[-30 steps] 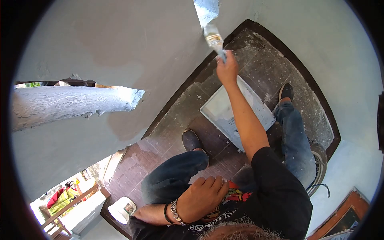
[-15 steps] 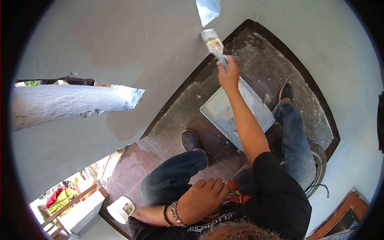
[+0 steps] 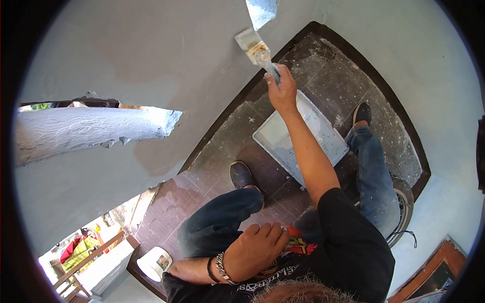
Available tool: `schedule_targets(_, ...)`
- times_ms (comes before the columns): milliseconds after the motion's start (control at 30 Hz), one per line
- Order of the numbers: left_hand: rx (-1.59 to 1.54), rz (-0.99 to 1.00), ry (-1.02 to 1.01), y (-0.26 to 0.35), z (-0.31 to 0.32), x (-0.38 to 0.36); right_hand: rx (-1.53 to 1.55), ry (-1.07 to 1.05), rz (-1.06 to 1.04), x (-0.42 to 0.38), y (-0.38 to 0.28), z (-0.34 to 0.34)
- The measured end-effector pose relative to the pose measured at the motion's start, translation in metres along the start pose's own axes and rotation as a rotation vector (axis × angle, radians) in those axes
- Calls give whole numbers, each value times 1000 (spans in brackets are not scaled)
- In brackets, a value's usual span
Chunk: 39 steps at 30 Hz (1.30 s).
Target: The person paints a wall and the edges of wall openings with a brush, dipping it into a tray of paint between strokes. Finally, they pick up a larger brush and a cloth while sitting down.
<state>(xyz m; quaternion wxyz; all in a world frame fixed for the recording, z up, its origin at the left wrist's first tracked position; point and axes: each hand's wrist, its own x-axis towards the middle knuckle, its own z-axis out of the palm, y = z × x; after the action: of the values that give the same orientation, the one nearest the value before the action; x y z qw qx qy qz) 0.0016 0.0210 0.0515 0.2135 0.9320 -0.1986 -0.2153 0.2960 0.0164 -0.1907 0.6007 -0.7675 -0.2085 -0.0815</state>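
Note:
My right hand [image 3: 283, 94] is wrapped round the grey handle of a wide flat paintbrush [image 3: 255, 49]. Pale paint coats its bristles, which lie against the grey wall [image 3: 166, 45] just below a bright gap at the top. Under my right forearm, a white rectangular paint tray [image 3: 270, 132] sits on the floor between my feet, smeared with pale paint. Close to my body, in front of my black shirt, my left hand [image 3: 255, 252] is closed with the fingers curled and the palm hidden. Nothing shows sticking out of it.
A rounded light beam [image 3: 91, 123] runs through a slot in the wall at left. The dark tiled floor [image 3: 172, 212] is spattered with paint. A white bucket [image 3: 149, 266] stands at lower left, near a wooden railing [image 3: 86, 260]. Behind my right leg is a wheel [image 3: 404, 212].
My right hand has moved up and left with the paintbrush, and the bristles now lean further left on the wall. My left hand has stayed nearly still.

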Motion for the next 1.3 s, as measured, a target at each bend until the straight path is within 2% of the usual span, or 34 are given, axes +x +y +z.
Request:
schedule_targets(33, -4, -4, 5, 0, 0, 0, -40, -6, -28, 4, 3, 4)
schedule_targets(133, 17, -5, 3, 0, -3, 1, 46, -89, 155, 1, 18, 3)
schedule_targets(333, 10, 11, -2, 1, 1, 0, 133, -14, 159, -4, 22, -1)
schedule_targets(433, 4, -10, 13, 0, 1, 2, 81, -63, 127, -1, 21, 2)
schedule_targets(633, 20, 9, 1, 1, 0, 2, 160, -62, 198, 0, 26, -7)
schedule_targets(733, 6, -8, 5, 0, 0, 3, 104, -153, 114, -4, 21, -3)
schedule_targets(767, 17, -5, 0, 0, 0, 3, 138, -172, 177, -9, 19, -5)
schedule_targets(900, 25, 4, -22, 2, 4, 2, 214, -35, 137, -4, 24, -5)
schedule_targets(1133, 5, 1, -29, 1, -1, 5, 98, 55, -74, 24, 7, 0)
schedule_targets(1233, 45, 2, -28, 1, 1, 6, -30, -56, 15, 1, 36, 14)
schedule_targets(1300, 28, -17, -26, 0, -1, 6, -65, -49, 90, -22, 61, 15)
